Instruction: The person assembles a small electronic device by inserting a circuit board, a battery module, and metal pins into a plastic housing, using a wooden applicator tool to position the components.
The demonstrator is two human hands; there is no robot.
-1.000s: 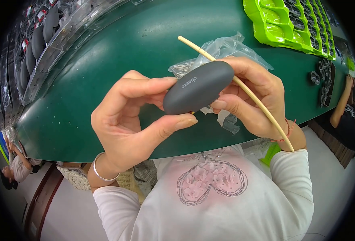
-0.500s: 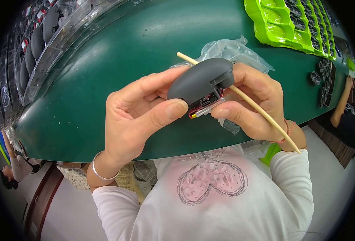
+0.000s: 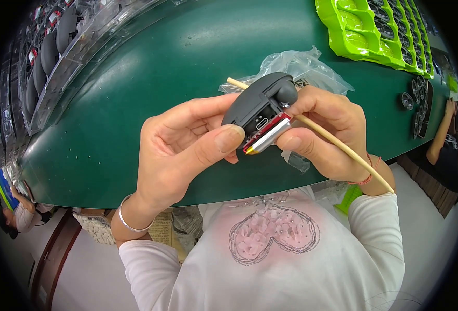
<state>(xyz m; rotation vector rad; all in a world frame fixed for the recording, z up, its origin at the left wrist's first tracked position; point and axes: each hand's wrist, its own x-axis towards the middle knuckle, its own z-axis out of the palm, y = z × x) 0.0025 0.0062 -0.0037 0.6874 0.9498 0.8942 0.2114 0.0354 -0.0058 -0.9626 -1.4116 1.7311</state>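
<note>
Between both hands, above the table, is a dark grey rounded plastic housing (image 3: pixel 256 98) with its open side toward me. My left hand (image 3: pixel 172 145) grips its left end, thumb in front and fingers behind. In the opening sit a small oval port (image 3: pixel 261 123) and a red circuit board edge. A flat silver pouch battery (image 3: pixel 271 137) with a yellow end lies along that edge. My right hand (image 3: pixel 332 124) is closed at the right side, its thumb against the battery. A thin wooden stick (image 3: pixel 343 146) passes through the right hand and behind the housing; its middle is hidden.
Clear plastic bags (image 3: pixel 304 67) lie behind the hands on the green table (image 3: pixel 135 93). A lime green compartment tray (image 3: pixel 353 39) with dark round parts stands far right, more round parts (image 3: pixel 406 100) beside it. Clear trays with grey housings (image 3: pixel 47 54) line the left. Other people are at both sides.
The housing has tilted, so its port and the battery's silver face now show more. The stick has slid slightly down and right with my right hand. Both hands keep their hold.
</note>
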